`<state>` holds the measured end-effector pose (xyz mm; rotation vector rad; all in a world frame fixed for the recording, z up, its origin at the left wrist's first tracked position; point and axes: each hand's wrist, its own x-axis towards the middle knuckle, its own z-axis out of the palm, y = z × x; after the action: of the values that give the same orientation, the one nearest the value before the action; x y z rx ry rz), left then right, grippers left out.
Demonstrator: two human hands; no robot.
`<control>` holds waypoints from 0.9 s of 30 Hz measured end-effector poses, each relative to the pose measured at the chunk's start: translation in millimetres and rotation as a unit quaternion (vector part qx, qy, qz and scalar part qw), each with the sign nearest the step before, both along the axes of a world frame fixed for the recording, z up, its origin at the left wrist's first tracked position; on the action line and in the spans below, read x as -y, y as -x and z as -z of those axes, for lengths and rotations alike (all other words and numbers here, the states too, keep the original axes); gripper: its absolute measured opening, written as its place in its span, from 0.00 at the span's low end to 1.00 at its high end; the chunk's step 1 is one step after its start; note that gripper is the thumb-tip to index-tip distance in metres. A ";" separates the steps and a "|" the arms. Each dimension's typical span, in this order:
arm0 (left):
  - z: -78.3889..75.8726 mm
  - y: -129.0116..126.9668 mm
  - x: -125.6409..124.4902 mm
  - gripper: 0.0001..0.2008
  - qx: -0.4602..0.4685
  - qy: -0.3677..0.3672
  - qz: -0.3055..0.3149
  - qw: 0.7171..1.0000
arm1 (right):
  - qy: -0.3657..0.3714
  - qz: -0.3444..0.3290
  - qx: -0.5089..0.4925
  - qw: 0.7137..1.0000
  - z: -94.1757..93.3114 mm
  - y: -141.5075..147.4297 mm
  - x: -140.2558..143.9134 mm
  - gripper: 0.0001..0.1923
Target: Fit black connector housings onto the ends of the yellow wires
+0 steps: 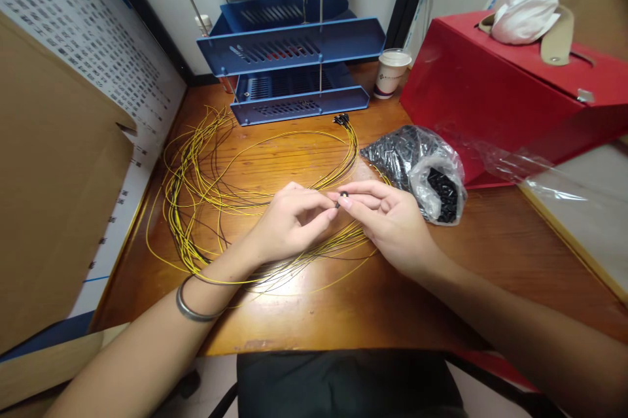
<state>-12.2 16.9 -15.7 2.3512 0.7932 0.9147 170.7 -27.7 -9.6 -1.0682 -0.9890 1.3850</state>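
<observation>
Glossy brown wood forms your surface, with a blue rack behind and left of the bag of black parts. Left of that bag, your right hand has its grip pinched on a small black piece with a pale spot; whether your left hand grasps it too, you cannot tell. Thin yellow and dark wires loop farther left. Print on the cup behind the bag is illegible.
</observation>
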 end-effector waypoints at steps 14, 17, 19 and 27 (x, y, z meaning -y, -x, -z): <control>-9.2 -6.0 2.9 0.15 0.003 0.076 0.011 0.997 | -0.053 0.021 0.060 0.997 1.0 2.0 4.7 0.12; -9.5 -6.9 3.1 0.16 0.002 0.087 0.014 0.996 | -0.064 0.026 0.079 0.994 2.0 2.0 5.9 0.10; -9.1 -7.0 3.1 0.16 0.004 0.088 0.011 0.996 | -0.066 0.029 0.085 0.994 2.2 2.1 6.1 0.11; -6.3 -5.1 0.6 0.13 0.029 0.044 -0.050 0.997 | -0.048 0.031 0.052 0.997 0.0 0.1 1.3 0.15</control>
<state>-7.1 16.3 -9.3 2.2164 0.9154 0.9634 170.6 -29.0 -9.6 -1.0987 -1.0786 1.2284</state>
